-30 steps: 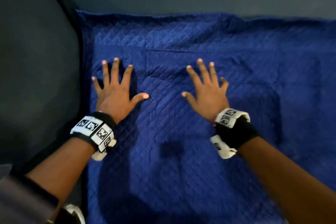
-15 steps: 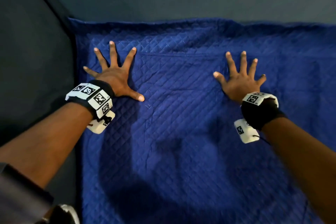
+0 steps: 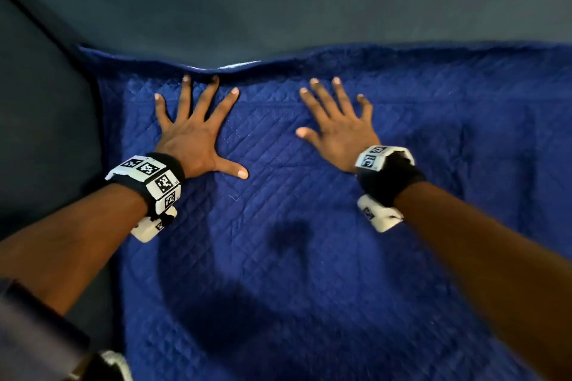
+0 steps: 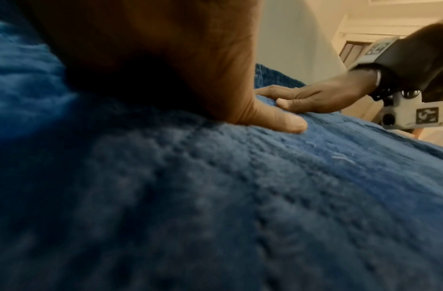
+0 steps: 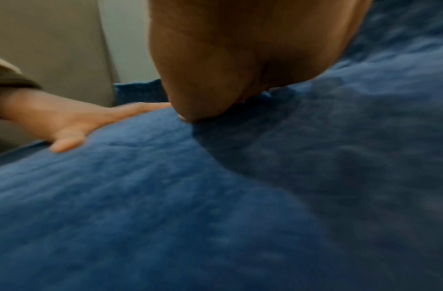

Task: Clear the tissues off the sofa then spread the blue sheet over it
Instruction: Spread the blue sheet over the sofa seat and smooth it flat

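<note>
A quilted blue sheet (image 3: 309,226) lies spread over the sofa seat, its far edge bunched against the grey backrest (image 3: 278,9). My left hand (image 3: 198,133) presses flat on the sheet near its far left corner, fingers splayed and fingertips at the raised hem. My right hand (image 3: 337,127) lies flat on the sheet beside it, fingers straight and spread. In the left wrist view my left thumb rests on the sheet (image 4: 240,196) and the right hand (image 4: 314,96) lies beyond it. The right wrist view shows the left hand (image 5: 73,122) flat on the sheet (image 5: 215,196). No tissues are in view.
The grey sofa armrest (image 3: 40,117) rises along the left edge of the sheet. The backrest runs across the top. The sheet continues to the right and toward me out of frame.
Both hands have slid forward to the sheet's far edge and moved closer together. The far hem now bulges up against the backrest by the left fingertips.
</note>
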